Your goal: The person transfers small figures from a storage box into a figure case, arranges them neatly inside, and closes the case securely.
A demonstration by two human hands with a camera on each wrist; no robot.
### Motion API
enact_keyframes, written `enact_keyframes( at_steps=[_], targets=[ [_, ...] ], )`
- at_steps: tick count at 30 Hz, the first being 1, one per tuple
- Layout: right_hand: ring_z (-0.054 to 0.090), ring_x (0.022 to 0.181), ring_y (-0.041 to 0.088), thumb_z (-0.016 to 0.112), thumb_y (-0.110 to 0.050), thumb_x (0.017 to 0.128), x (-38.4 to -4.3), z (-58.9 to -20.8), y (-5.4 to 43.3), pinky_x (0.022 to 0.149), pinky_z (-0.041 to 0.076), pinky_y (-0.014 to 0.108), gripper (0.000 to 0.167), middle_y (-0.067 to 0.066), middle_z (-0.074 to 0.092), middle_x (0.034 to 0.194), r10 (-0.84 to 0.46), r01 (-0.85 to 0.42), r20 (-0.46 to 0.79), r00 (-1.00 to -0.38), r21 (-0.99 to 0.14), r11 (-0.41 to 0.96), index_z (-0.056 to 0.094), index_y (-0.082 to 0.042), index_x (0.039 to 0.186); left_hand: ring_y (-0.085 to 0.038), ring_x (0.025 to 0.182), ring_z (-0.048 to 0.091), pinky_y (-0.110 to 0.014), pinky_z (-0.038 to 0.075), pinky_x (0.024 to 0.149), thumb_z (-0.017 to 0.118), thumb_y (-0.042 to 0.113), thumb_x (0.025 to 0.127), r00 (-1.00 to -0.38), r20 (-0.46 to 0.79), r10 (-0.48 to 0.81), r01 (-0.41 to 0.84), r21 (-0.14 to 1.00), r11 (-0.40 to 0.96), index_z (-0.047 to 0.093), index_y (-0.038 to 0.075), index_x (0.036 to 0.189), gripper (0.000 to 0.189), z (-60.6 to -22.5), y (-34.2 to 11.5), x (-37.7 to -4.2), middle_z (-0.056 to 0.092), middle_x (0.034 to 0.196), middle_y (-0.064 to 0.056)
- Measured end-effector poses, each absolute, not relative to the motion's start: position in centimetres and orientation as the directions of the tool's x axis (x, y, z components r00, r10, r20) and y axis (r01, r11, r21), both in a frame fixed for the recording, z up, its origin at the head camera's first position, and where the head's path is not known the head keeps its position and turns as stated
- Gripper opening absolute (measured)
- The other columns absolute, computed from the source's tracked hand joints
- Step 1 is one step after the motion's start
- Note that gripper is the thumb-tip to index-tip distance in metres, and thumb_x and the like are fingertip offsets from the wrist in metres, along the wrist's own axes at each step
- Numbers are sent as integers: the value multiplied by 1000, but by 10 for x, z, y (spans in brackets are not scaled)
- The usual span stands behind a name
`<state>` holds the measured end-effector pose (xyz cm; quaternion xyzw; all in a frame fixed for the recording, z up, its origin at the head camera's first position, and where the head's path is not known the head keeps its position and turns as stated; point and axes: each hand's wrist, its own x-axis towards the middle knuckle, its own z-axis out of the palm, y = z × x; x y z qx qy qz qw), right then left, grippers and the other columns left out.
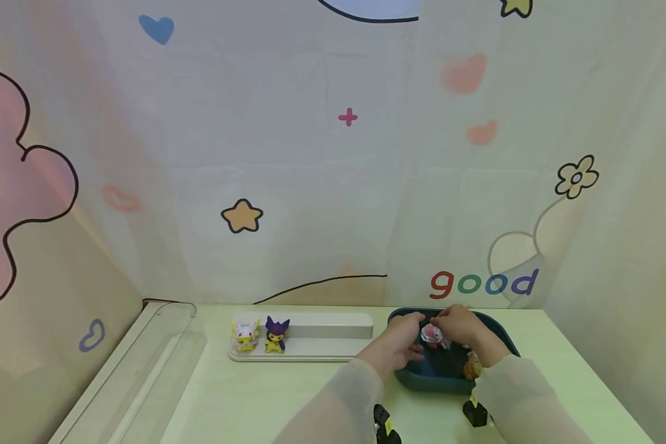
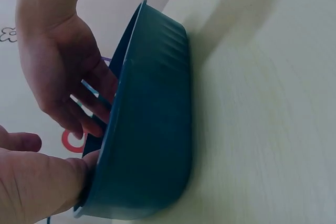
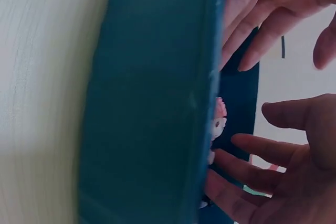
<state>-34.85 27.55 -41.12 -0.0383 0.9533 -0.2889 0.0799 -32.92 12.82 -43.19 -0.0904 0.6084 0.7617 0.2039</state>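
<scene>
Both hands reach into a dark teal basin (image 1: pixel 435 385) at the right of the table. My left hand (image 1: pixel 396 345) is over its left side, with fingers stretched and the thumb apart. In the right wrist view, the spread fingers of my right hand (image 3: pixel 278 174) dip past the rim, close beside a pink-and-white figurine (image 3: pixel 218 119). That figurine lies between the hands in the head view. A brown-orange figurine (image 1: pixel 472 367) sits at the basin's right side, partly covered by the right forearm. The basin wall hides some fingertips in both wrist views.
Left of the basin, a long white stepped stand (image 1: pixel 327 354) carries a white-and-yellow figurine (image 1: pixel 245 336) and a purple-hatted yellow figurine (image 1: pixel 275 335). A clear container (image 1: pixel 155 370) lies along the table's left edge. A patterned cloth hangs behind.
</scene>
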Motion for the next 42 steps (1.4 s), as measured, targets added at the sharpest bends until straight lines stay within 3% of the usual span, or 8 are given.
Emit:
enact_keyframes(
  at_steps=[3,9,12,17,23,31,36,42],
  targets=[
    [58,76,23,54,-18,101,-352,-418,277,69,46,34,34,11,63,81,-124,-13,-156,-980,-572,820,73,11,104,-67,129,47,-72,44,104,54,23,103,-884,-406,231,-453,865,-215,44,-5,146,53,-437,133,-332,45,142,-39],
    [48,58,17,56,-18,99,-357,-431,280,56,37,29,29,0,49,61,-109,23,-183,-977,-597,802,69,2,82,-69,127,47,-78,41,101,54,22,100,-871,-422,251,-480,841,-252,55,-5,129,40,-448,143,-336,50,125,-39],
    [49,63,19,57,-18,99,-357,-431,279,59,39,30,26,2,50,66,-107,16,-176,-979,-581,814,68,3,88,-65,127,51,-77,41,102,53,22,101,-867,-427,258,-487,837,-250,57,-5,126,37,-450,146,-338,56,118,-35],
    [58,82,27,59,-16,98,-354,-425,275,73,47,38,25,12,63,87,-87,20,-166,-982,-551,834,69,6,106,-58,127,55,-74,41,105,53,23,102,-864,-436,251,-493,832,-253,55,-7,130,42,-448,147,-337,60,122,-36],
    [61,87,31,60,-14,97,-353,-420,276,81,53,45,28,17,67,97,-73,26,-164,-984,-533,846,67,8,114,-58,129,53,-72,40,108,54,22,101,-871,-425,245,-480,842,-246,54,-6,132,42,-443,149,-334,58,126,-34],
    [62,88,29,61,-12,97,-351,-409,281,81,55,45,26,18,69,102,-87,-21,-102,-991,-523,852,68,7,114,-47,121,61,-66,47,106,55,25,102,-881,-412,232,-458,865,-203,59,-2,129,38,-429,145,-330,63,124,-25],
    [61,87,28,63,-12,96,-349,-404,281,77,54,41,25,17,69,101,-79,-15,-96,-992,-539,842,69,5,114,-47,121,62,-64,49,104,53,23,104,-891,-391,230,-435,880,-190,58,-3,132,39,-424,140,-326,64,125,-26],
    [62,94,31,64,-11,94,-343,-393,281,78,53,42,27,24,69,113,-100,-47,-60,-993,-575,817,70,5,115,-40,114,65,-62,51,103,49,17,105,-907,-359,220,-401,896,-192,61,-4,127,33,-418,134,-320,66,109,-21]
  ],
)
